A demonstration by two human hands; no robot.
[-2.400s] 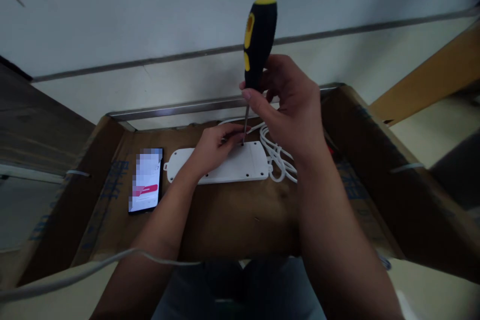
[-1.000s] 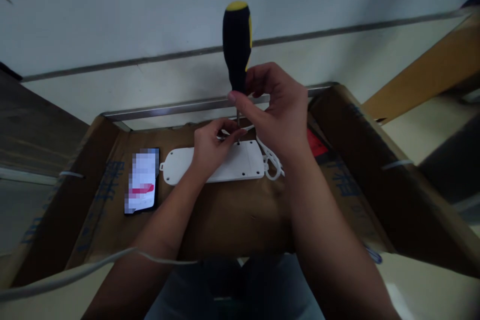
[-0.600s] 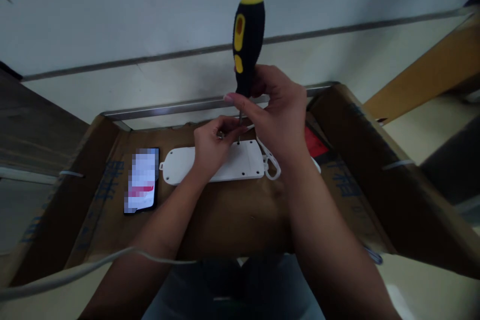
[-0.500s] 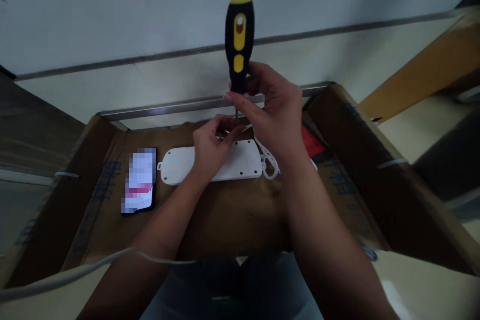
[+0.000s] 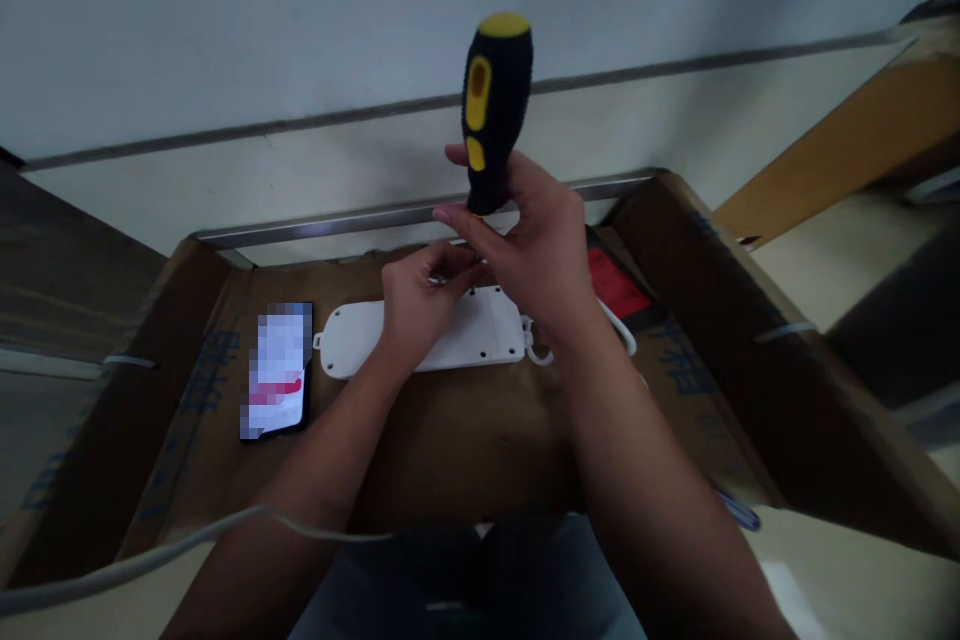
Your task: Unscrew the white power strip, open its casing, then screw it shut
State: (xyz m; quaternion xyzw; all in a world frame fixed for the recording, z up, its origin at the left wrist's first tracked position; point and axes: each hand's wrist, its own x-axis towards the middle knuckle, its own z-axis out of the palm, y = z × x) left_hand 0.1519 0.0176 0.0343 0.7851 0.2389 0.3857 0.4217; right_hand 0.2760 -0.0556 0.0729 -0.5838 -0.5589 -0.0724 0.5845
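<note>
My right hand (image 5: 544, 240) is closed round the lower end of a black and yellow screwdriver (image 5: 499, 90), which stands handle up and leans slightly right. Its tip is hidden behind my fingers. My left hand (image 5: 424, 300) pinches beside the shaft, above a white power strip (image 5: 469, 325); a small shiny bit shows among its fingers, too small to name. The strip lies with its back up, screw holes along its edges. Its white cord (image 5: 619, 325) comes out on the right, partly behind my right hand.
A phone (image 5: 277, 370) with a lit screen lies left of the strip. A red and black box-like thing (image 5: 619, 285) is at the right. Cardboard walls (image 5: 795, 350) rise on both sides. A pale cable (image 5: 150, 560) crosses the lower left.
The screwdriver's handle has tipped to the right and turned a little, and its shaft is more hidden. My right hand has shifted slightly left and down. My left hand stays near the shaft.
</note>
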